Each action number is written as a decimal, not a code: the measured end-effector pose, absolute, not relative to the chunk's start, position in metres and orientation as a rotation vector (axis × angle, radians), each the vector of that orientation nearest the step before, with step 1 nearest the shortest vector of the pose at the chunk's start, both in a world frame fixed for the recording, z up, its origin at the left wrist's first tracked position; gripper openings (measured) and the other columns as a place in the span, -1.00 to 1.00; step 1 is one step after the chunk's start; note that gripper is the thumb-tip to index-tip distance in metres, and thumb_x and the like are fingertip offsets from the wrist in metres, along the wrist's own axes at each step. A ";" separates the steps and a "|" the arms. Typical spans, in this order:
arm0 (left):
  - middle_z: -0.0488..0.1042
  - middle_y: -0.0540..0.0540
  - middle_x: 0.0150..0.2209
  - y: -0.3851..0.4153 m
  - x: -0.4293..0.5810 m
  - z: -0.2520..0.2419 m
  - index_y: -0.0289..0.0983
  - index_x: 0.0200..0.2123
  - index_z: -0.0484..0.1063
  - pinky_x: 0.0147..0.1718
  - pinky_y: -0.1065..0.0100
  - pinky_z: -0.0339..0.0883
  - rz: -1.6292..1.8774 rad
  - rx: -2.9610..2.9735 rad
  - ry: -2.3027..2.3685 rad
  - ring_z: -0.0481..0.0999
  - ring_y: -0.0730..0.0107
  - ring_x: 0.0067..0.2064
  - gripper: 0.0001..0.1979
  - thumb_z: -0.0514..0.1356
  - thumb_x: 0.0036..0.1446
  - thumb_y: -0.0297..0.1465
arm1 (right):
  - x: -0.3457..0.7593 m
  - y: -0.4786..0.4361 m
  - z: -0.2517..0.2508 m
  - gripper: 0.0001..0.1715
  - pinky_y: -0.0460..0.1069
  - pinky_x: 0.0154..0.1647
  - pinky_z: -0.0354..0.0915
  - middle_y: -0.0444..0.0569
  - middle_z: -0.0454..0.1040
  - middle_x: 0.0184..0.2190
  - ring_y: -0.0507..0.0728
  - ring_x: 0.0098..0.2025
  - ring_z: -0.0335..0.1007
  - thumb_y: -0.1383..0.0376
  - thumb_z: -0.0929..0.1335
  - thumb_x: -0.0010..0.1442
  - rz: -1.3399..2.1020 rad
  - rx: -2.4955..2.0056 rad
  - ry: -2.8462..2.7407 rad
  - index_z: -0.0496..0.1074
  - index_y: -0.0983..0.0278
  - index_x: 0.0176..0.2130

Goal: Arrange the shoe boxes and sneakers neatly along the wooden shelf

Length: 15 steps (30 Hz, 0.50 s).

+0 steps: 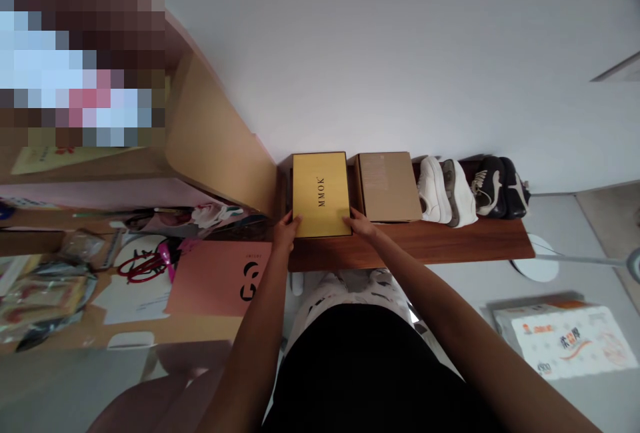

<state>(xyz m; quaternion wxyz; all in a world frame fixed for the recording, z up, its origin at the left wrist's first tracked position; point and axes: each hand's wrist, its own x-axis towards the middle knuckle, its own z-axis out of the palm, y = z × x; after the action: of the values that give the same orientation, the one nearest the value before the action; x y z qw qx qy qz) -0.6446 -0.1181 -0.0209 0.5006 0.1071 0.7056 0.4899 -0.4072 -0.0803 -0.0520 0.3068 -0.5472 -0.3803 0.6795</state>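
Observation:
A yellow shoebox (321, 194) marked MMOK sits at the left end of the reddish-brown wooden shelf (415, 243). My left hand (286, 229) grips its near left corner, thumb on the lid. On the opposite side, my right hand (359, 223) holds the near right edge, its thumb also on top. Both sets of fingers are partly hidden along the box's sides. Just right of it stands a plain brown cardboard box (390, 186), with a narrow gap between the two. A pair of white sneakers (447, 191) and a pair of black shoes (500, 187) follow along the shelf.
A pale wall (380, 73) rises behind the shelf. To the left is a wooden desk (200, 326) carrying a pink box (215, 278), red cord (143, 266) and plastic bags. A white tissue pack (570, 339) lies on the floor at right, near a round lamp base (537, 263).

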 end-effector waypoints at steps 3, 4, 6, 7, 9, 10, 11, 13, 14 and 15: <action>0.70 -0.12 -0.23 -0.117 -0.645 -0.019 -0.31 0.07 0.59 0.02 0.22 0.53 1.169 0.279 1.729 0.69 0.28 -0.11 -0.53 0.43 0.05 -0.51 | -0.409 -0.081 -0.056 -0.48 0.22 0.18 0.42 -0.02 0.67 -0.14 0.24 0.00 0.57 0.13 0.52 0.05 1.784 -1.464 -0.993 0.51 0.23 -0.01; 0.70 -0.12 -0.22 -0.117 -0.645 -0.019 -0.31 0.08 0.59 0.01 0.22 0.53 1.164 0.284 1.740 0.69 0.27 -0.11 -0.53 0.43 0.05 -0.51 | -0.409 -0.081 -0.056 -0.49 0.22 0.19 0.42 -0.02 0.67 -0.14 0.24 -0.01 0.57 0.13 0.51 0.05 1.778 -1.467 -0.988 0.51 0.23 -0.01; 0.70 -0.12 -0.21 -0.117 -0.645 -0.018 -0.31 0.08 0.58 0.01 0.22 0.53 1.153 0.296 1.758 0.68 0.26 -0.09 -0.53 0.42 0.06 -0.50 | -0.410 -0.081 -0.056 -0.48 0.22 0.19 0.41 -0.02 0.67 -0.12 0.23 -0.01 0.57 0.14 0.51 0.06 1.767 -1.476 -0.992 0.50 0.24 0.00; 0.70 -0.13 -0.19 -0.117 -0.644 -0.018 -0.31 0.09 0.58 0.02 0.22 0.53 1.147 0.306 1.760 0.68 0.25 -0.09 -0.53 0.41 0.07 -0.49 | -0.411 -0.082 -0.054 -0.47 0.23 0.20 0.41 -0.01 0.66 -0.11 0.23 0.00 0.57 0.14 0.50 0.07 1.758 -1.486 -1.008 0.50 0.25 0.02; 0.70 -0.14 -0.16 -0.116 -0.643 -0.018 -0.30 0.09 0.58 0.02 0.23 0.52 1.139 0.331 1.764 0.67 0.24 -0.07 -0.55 0.40 0.09 -0.48 | -0.412 -0.083 -0.050 -0.45 0.23 0.24 0.37 0.00 0.65 -0.05 0.24 0.06 0.55 0.14 0.47 0.11 1.717 -1.532 -1.071 0.48 0.25 0.08; 0.69 -0.15 -0.15 -0.116 -0.643 -0.019 -0.29 0.09 0.58 0.03 0.23 0.52 1.135 0.350 1.767 0.67 0.23 -0.05 -0.55 0.39 0.09 -0.46 | -0.414 -0.084 -0.048 -0.44 0.23 0.28 0.33 0.02 0.63 -0.01 0.24 0.11 0.52 0.15 0.46 0.14 1.675 -1.573 -1.113 0.47 0.25 0.11; 0.69 -0.15 -0.13 -0.115 -0.643 -0.020 -0.29 0.10 0.57 0.03 0.23 0.51 1.127 0.370 1.775 0.66 0.22 -0.03 -0.55 0.39 0.10 -0.45 | -0.416 -0.085 -0.044 -0.43 0.23 0.32 0.29 0.04 0.61 0.05 0.26 0.18 0.48 0.16 0.44 0.16 1.617 -1.626 -1.153 0.46 0.25 0.14; 0.68 -0.18 -0.09 -0.115 -0.644 -0.021 -0.29 0.10 0.56 0.05 0.23 0.50 1.093 0.422 1.822 0.65 0.19 0.01 -0.55 0.38 0.11 -0.42 | -0.419 -0.089 -0.037 -0.41 0.22 0.40 0.18 0.10 0.54 0.15 0.28 0.30 0.36 0.19 0.43 0.19 1.480 -1.726 -1.220 0.44 0.26 0.19; 0.67 -0.20 -0.06 -0.115 -0.645 -0.020 -0.30 0.10 0.54 0.07 0.23 0.48 1.065 0.459 1.871 0.63 0.17 0.05 -0.54 0.38 0.11 -0.40 | -0.420 -0.092 -0.033 -0.40 0.21 0.43 0.14 0.14 0.51 0.19 0.29 0.34 0.32 0.21 0.42 0.19 1.416 -1.752 -1.244 0.43 0.28 0.20; 0.65 -0.22 -0.02 -0.116 -0.646 -0.020 -0.31 0.11 0.53 0.10 0.22 0.46 1.034 0.509 1.936 0.61 0.14 0.08 -0.53 0.37 0.11 -0.39 | -0.419 -0.095 -0.029 -0.40 0.20 0.44 0.12 0.18 0.48 0.22 0.30 0.36 0.29 0.22 0.42 0.20 1.367 -1.758 -1.260 0.42 0.31 0.21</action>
<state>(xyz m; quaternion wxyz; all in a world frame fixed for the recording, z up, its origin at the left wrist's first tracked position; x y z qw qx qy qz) -0.6458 -0.1160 -0.0197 0.4298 0.2040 0.7757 0.4146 -0.4191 -0.0953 -0.0285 0.2870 -0.6581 -0.4717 0.5118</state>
